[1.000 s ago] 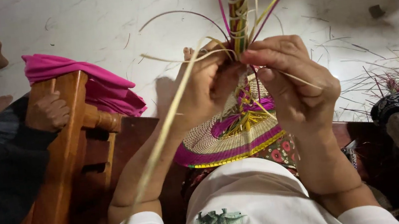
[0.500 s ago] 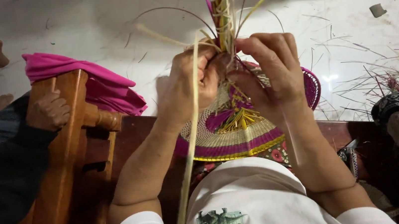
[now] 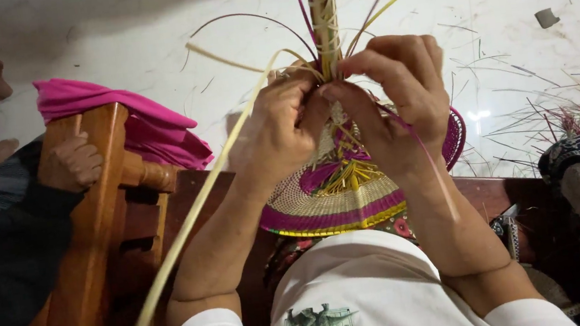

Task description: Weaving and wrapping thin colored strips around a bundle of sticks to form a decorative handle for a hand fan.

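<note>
Together, the left hand (image 3: 278, 134) and right hand (image 3: 400, 103) pinch pale strips (image 3: 323, 21) above a purple-and-straw woven fan (image 3: 335, 205), near a wooden chair (image 3: 86, 230).

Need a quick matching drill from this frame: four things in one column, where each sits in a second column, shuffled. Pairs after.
Things:
1. woven fan
2. pink cloth
3. pale straw strip
4. wooden chair frame

Places:
A. draped over the top of the wooden frame
B. trailing down past the left forearm
C. under both hands, left hand and right hand, in the lap
D. at the left, with another person's hand resting on it

Pairs: 1-C, 2-A, 3-B, 4-D
</note>
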